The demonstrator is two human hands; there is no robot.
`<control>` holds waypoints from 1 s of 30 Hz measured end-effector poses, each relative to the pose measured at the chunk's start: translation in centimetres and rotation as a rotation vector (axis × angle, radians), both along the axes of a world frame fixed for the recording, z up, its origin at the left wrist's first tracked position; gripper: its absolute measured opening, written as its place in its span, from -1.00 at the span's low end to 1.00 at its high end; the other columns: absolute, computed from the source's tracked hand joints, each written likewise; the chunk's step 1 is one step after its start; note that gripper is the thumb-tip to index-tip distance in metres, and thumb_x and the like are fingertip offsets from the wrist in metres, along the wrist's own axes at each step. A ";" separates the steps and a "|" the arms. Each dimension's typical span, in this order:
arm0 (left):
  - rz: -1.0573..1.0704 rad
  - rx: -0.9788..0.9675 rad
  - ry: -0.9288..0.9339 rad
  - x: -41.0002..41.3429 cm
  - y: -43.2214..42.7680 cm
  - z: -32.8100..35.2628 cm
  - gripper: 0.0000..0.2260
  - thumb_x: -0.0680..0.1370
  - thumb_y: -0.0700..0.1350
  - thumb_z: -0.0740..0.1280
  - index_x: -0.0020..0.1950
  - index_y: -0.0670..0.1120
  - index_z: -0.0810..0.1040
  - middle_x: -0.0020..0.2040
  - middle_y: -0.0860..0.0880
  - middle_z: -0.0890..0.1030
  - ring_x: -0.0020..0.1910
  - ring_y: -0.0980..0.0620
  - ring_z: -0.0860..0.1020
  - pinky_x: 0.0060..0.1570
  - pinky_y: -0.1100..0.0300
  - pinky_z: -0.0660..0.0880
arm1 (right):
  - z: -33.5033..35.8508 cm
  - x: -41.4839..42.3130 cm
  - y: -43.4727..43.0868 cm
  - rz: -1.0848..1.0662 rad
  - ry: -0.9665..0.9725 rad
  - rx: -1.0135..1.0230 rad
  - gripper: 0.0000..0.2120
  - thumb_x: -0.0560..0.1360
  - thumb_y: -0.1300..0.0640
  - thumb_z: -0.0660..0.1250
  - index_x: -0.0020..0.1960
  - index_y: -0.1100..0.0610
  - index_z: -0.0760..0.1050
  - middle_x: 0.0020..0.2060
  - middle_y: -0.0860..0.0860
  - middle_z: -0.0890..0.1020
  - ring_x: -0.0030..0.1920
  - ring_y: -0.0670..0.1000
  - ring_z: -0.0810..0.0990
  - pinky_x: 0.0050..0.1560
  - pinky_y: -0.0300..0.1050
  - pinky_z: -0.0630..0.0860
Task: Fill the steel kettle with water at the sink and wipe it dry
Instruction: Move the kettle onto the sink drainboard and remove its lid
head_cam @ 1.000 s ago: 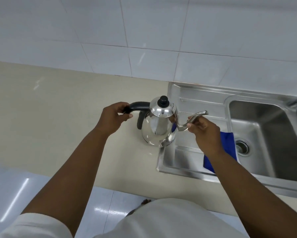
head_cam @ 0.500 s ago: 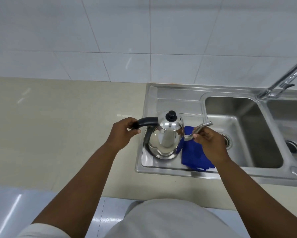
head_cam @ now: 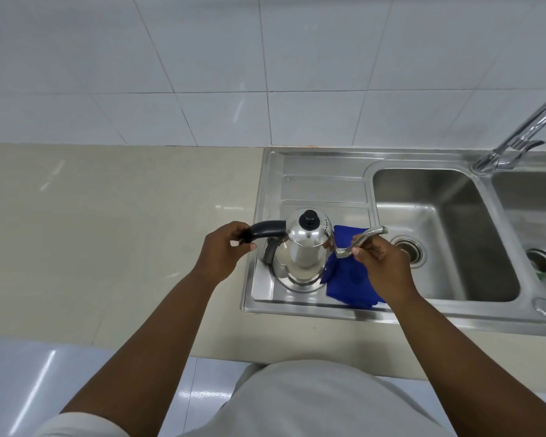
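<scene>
Fingers of left hand curled round kettle handle; right hand pinches spout. Kettle upright on sink drainboard, beside blue cloth, lid on. Filling apparently not begun. Next: carry to tap, remove lid.

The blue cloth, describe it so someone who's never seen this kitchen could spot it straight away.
Find the steel sink unit set into the beige counter; its flat draining board is on the left, beside the basins. The steel kettle stands there, and the blue cloth lies crumpled just right of it, partly under the right hand. It is the only blue, soft thing among bare metal.
</scene>
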State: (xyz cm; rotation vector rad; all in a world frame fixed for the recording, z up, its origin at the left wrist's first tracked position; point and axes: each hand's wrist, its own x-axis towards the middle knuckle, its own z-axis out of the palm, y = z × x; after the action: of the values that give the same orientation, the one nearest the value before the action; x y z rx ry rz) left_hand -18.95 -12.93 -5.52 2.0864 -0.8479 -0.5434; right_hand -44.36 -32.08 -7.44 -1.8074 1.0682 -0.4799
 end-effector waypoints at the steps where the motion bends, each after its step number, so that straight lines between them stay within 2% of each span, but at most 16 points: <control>1: 0.005 -0.008 0.000 -0.1 0.1 0.0 -0.74 0.43 -0.25 0.52 0.05 -0.05 0.59 -0.07 0.08 0.63 -0.05 0.21 0.58 -0.03 0.56 0.38 | 0.0 0.0 0.0 0.012 0.021 -0.041 -0.91 0.54 0.18 0.41 0.00 0.01 0.59 -0.15 -0.09 0.69 -0.04 -0.03 0.66 0.07 -0.23 0.51; 4: -0.018 0.031 -0.011 0.0 0.1 0.1 -0.74 0.45 -0.24 0.50 0.08 -0.03 0.59 -0.05 0.09 0.63 -0.03 0.17 0.59 -0.01 0.54 0.39 | 0.1 0.0 0.2 0.033 0.063 -0.113 -0.91 0.55 0.17 0.39 0.05 0.08 0.59 -0.19 -0.10 0.64 -0.11 -0.08 0.62 -0.07 -0.41 0.39; 7: -0.067 0.049 -0.090 0.0 -0.2 0.7 -0.68 0.47 -0.30 0.42 0.17 -0.02 0.57 0.06 0.06 0.62 0.10 0.10 0.57 0.19 0.25 0.46 | -0.1 0.0 0.1 0.039 0.074 -0.140 -0.90 0.56 0.17 0.38 0.07 0.11 0.59 -0.19 -0.10 0.63 -0.14 -0.12 0.59 -0.08 -0.42 0.37; 8: -0.089 0.022 -0.132 -0.2 -0.5 1.1 -0.63 0.46 -0.33 0.39 0.22 -0.05 0.56 0.13 0.04 0.60 0.14 0.11 0.54 0.25 0.24 0.44 | -0.1 0.0 0.1 0.041 0.075 -0.144 -0.90 0.56 0.17 0.38 0.07 0.11 0.59 -0.19 -0.10 0.63 -0.14 -0.11 0.60 -0.07 -0.42 0.38; 9: -0.118 -0.016 -0.167 -0.5 -0.9 1.8 -0.59 0.45 -0.36 0.36 0.26 -0.07 0.54 0.18 0.03 0.58 0.18 0.12 0.52 0.28 0.31 0.39 | -0.1 0.0 0.1 0.044 0.075 -0.145 -0.90 0.56 0.17 0.37 0.08 0.12 0.59 -0.18 -0.08 0.64 -0.13 -0.09 0.61 -0.06 -0.39 0.40; 12: -0.214 -0.145 -0.217 -2.2 -3.2 4.1 -0.63 0.47 -0.27 0.39 0.27 -0.09 0.54 0.21 0.02 0.56 0.21 0.17 0.49 0.22 0.50 0.30 | -0.3 -0.1 0.0 0.047 0.080 -0.139 -0.89 0.57 0.17 0.37 0.09 0.11 0.58 -0.16 -0.05 0.66 -0.10 -0.05 0.63 -0.04 -0.31 0.43; 15: -0.327 -0.197 -0.212 -4.2 -5.7 5.6 -0.67 0.50 -0.09 0.45 0.24 -0.07 0.56 0.20 0.04 0.59 0.20 0.20 0.51 0.24 0.40 0.37 | -0.4 -0.1 0.1 0.048 0.073 -0.141 -0.89 0.57 0.16 0.36 0.09 0.09 0.58 -0.17 -0.11 0.64 -0.11 -0.10 0.61 -0.06 -0.41 0.39; 19: -0.370 -0.140 -0.229 -5.5 -7.5 5.3 -0.69 0.51 -0.08 0.44 0.24 -0.08 0.56 0.14 0.03 0.61 0.13 0.11 0.56 0.17 0.24 0.48 | -0.6 -0.2 0.1 0.054 0.079 -0.167 -0.88 0.58 0.15 0.35 0.11 0.10 0.58 -0.15 -0.08 0.65 -0.10 -0.08 0.61 -0.06 -0.42 0.38; 20: -0.354 -0.131 -0.227 -5.6 -7.6 5.1 -0.69 0.52 -0.08 0.43 0.25 -0.08 0.55 0.15 0.03 0.61 0.13 0.10 0.56 0.15 0.26 0.48 | -0.7 -0.2 0.1 0.055 0.080 -0.169 -0.87 0.58 0.15 0.35 0.12 0.10 0.58 -0.15 -0.08 0.65 -0.10 -0.07 0.61 -0.06 -0.42 0.38; 24: -0.283 -0.098 -0.208 -6.0 -7.3 4.5 -0.65 0.56 -0.02 0.37 0.34 -0.03 0.51 0.19 0.06 0.61 0.13 0.12 0.58 0.00 0.59 0.34 | -0.9 -0.2 0.1 0.054 0.090 -0.166 -0.87 0.58 0.13 0.35 0.12 0.09 0.57 -0.14 -0.08 0.65 -0.10 -0.08 0.61 -0.08 -0.43 0.38; 28: -0.260 -0.103 -0.247 -6.7 -7.2 4.3 -0.64 0.60 -0.04 0.31 0.40 -0.03 0.46 0.18 0.01 0.63 0.15 0.08 0.58 0.03 0.67 0.25 | -1.3 -0.2 0.0 0.042 0.092 -0.159 -0.87 0.59 0.12 0.35 0.11 0.08 0.58 -0.09 -0.02 0.69 -0.08 -0.04 0.62 -0.06 -0.41 0.39; 30: -0.259 -0.092 -0.288 -6.9 -7.3 4.0 -0.65 0.62 -0.04 0.28 0.40 -0.04 0.45 0.21 0.00 0.62 0.18 0.06 0.57 0.10 0.58 0.28 | -1.4 -0.1 0.0 0.039 0.095 -0.169 -0.89 0.59 0.12 0.35 0.10 0.08 0.58 -0.09 -0.02 0.69 -0.08 -0.04 0.62 -0.07 -0.42 0.38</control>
State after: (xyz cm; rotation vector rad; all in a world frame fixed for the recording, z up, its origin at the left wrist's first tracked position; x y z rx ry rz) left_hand -25.87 -20.22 -1.48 2.0106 -1.2976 -0.3329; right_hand -44.51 -32.06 -8.87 -2.0141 1.0816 -0.4764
